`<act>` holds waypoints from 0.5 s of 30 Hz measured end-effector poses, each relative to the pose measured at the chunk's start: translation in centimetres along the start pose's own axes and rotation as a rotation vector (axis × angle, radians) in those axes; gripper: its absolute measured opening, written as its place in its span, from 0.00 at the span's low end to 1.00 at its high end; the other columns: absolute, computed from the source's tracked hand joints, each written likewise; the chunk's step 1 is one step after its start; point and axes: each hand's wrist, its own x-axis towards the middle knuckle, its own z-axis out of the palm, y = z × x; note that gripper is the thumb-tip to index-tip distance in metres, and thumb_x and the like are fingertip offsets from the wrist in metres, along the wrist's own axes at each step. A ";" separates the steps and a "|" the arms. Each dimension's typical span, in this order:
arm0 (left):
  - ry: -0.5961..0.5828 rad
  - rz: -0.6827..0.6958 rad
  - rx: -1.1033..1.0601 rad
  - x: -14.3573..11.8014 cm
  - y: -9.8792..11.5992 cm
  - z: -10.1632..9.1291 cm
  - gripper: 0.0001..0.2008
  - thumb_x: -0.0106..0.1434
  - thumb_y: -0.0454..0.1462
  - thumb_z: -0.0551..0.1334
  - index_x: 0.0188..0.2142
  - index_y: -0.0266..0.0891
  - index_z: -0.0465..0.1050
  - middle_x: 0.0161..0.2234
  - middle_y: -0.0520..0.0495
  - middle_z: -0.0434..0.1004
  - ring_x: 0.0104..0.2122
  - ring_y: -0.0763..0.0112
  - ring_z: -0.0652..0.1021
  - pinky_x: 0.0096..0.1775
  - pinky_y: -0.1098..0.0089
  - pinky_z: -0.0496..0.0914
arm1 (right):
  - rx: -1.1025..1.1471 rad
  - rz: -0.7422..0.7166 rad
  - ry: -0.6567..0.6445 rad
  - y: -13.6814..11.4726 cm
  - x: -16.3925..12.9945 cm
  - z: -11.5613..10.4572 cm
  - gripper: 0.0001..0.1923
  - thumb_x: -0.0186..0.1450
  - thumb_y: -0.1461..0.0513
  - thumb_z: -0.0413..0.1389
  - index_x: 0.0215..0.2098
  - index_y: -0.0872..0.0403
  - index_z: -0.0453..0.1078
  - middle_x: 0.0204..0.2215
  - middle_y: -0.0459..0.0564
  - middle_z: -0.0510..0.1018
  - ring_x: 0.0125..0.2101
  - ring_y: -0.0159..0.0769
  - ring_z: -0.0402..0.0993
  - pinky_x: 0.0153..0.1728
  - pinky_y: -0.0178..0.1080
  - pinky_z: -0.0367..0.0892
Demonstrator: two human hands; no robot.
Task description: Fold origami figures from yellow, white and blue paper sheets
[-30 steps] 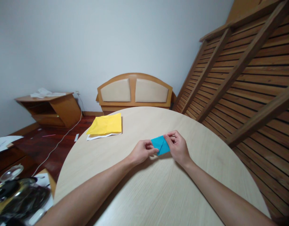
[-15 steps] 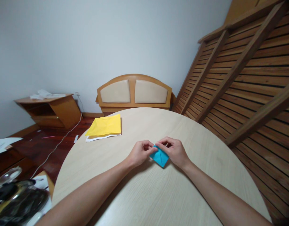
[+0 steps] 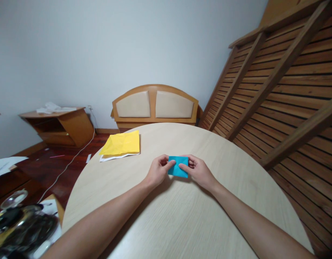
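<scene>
- The blue folded paper [image 3: 178,166] sat right between both hands, just above the round wooden table [image 3: 182,216], near its middle.
- Its long side ran left to right, from one hand to the other. It looked like a small flat rectangle w/ a slanted fold line on it.
- The left hand [image 3: 158,171] pinched the paper's left edge w/ thumb and fingers closed on it.
- The right hand [image 3: 198,172] pinched the right edge the same way, fingers curled shut on the paper.
- Both hands were equally near; neither had to reach. Both arms came in from the near edge of the table and met at the paper.
- Couldn't tell if the paper's bottom edge touched the table or hung just over it.
- A yellow paper sheet [image 3: 121,144] lay on a white sheet [image 3: 112,157] far left on the table, well apart from the hands.
- Nothing stood between the hands and the blue paper, or just beside them.
- Behind the table was a wooden headboard [image 3: 154,105] by the wall. A slatted wooden frame [image 3: 285,72] leaned on the right.
- A low wooden shelf [image 3: 60,124] stood on the floor at left, w/ a white cord [image 3: 74,158] running by it.
</scene>
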 end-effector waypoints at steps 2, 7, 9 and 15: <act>0.043 -0.002 -0.001 0.1 -0.1 -0.1 0.20 0.53 0.50 0.69 0.28 0.36 0.70 0.22 0.51 0.69 0.23 0.75 0.67 0.25 0.73 0.61 | 0.055 0.043 -0.058 0.2 0.0 0.0 0.22 0.57 0.52 0.66 0.45 0.56 0.72 0.36 0.53 0.83 0.36 0.41 0.80 0.40 0.43 0.75; 0.088 -0.028 0.012 0.3 -0.6 -0.3 0.20 0.54 0.51 0.68 0.29 0.36 0.70 0.21 0.54 0.67 0.21 0.76 0.67 0.22 0.75 0.61 | 0.060 0.092 -0.082 0.4 0.0 0.1 0.23 0.56 0.54 0.67 0.44 0.56 0.70 0.32 0.51 0.83 0.33 0.39 0.81 0.38 0.42 0.74; 0.104 -0.037 0.014 0.3 -0.7 -0.4 0.21 0.54 0.52 0.68 0.29 0.36 0.70 0.22 0.54 0.67 0.21 0.76 0.67 0.21 0.75 0.62 | 0.069 0.109 -0.092 0.3 0.0 0.1 0.23 0.56 0.54 0.67 0.45 0.57 0.70 0.33 0.52 0.83 0.33 0.38 0.80 0.38 0.42 0.74; 0.116 -0.091 -0.007 0.2 -0.5 -0.7 0.20 0.54 0.50 0.70 0.32 0.34 0.74 0.24 0.50 0.72 0.23 0.75 0.69 0.23 0.75 0.63 | 0.105 0.182 -0.138 -0.3 -0.3 0.1 0.21 0.56 0.54 0.67 0.41 0.59 0.72 0.30 0.52 0.83 0.30 0.36 0.79 0.34 0.38 0.72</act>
